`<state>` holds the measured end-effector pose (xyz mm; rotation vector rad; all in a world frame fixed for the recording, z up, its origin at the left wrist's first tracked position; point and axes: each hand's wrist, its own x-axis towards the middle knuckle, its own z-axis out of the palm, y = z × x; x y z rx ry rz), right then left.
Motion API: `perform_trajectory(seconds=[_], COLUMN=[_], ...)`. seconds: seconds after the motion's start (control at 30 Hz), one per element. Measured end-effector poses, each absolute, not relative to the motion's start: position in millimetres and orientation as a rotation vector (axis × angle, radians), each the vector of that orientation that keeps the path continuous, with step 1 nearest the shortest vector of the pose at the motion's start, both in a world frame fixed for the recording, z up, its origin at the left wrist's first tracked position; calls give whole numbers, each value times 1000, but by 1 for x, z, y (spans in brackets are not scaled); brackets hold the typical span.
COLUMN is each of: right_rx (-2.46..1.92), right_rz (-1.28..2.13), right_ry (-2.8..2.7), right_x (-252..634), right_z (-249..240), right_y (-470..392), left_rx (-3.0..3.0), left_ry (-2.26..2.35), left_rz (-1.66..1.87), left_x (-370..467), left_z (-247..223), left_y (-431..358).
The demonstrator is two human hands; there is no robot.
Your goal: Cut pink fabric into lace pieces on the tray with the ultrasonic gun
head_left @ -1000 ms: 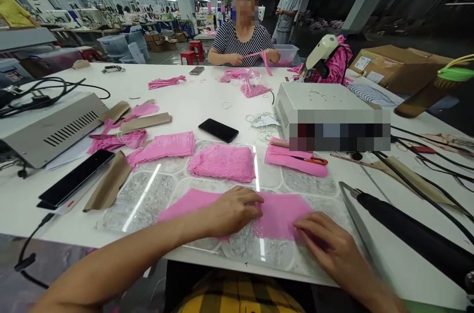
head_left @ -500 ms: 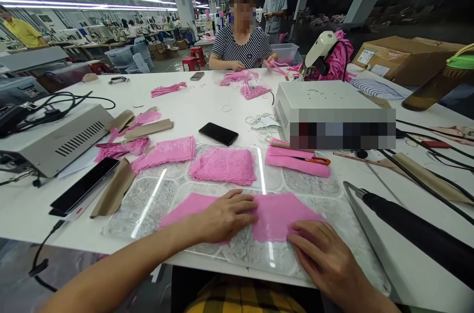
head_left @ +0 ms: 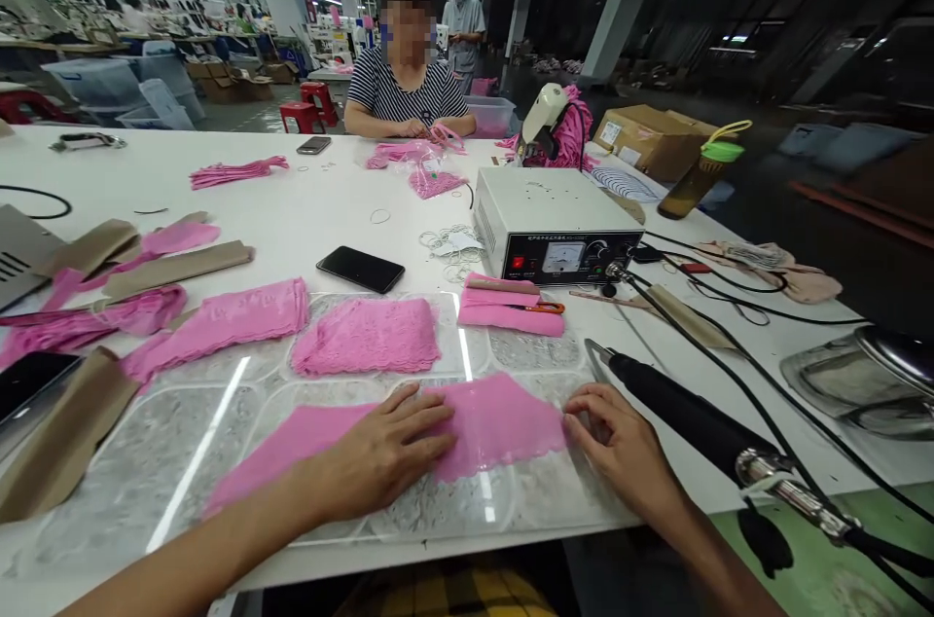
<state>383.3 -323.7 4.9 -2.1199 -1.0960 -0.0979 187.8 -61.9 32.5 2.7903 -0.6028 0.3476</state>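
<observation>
Grip of the right hand (head_left: pixel 620 442), right of centre in the lower part of the frame, is curled with thumb and forefinger at the right edge of the pink cloth (head_left: pixel 503 417); whether the edge is pinched between them I cannot tell. Left hand (head_left: pixel 394 447) lies palm down, its fingers lightly spread on the cloth near the lower middle of the frame.

Pink fabric shows on both sides of that left hand, laid over a patterned clear mat (head_left: pixel 525 505) on the white desk (head_left: pixel 292 218); the hand hides whether it is one piece or two. It looks thin, so I would judge it light, limp and quick to wrinkle, perhaps a little stretchy, and apt to slide on the glossy mat. Best hold would be a light pinch at the edge or corner, with flat fingers steadying the middle; a hard tug could pull the shape askew.

Just beyond it, nearer the frame's centre, sits a stack of pink lace (head_left: pixel 369 335). Right of the right hand lies a black-handled tool (head_left: pixel 661 398), its metal tip near the fingers.
</observation>
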Motion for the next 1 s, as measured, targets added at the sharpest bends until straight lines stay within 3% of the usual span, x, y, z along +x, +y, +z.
perform_trajectory(seconds=[0.57, 1.0], right_rx=[-2162, -2215], right_rz=[113, 77], right_ry=[-1118, -1118], right_x=[388, 385], right_z=[14, 10], right_y=[-318, -320], left_rx=[2862, 2822], left_ry=[-668, -628], left_rz=[345, 332], left_x=[186, 185], left_z=[27, 25], left_y=[-65, -64])
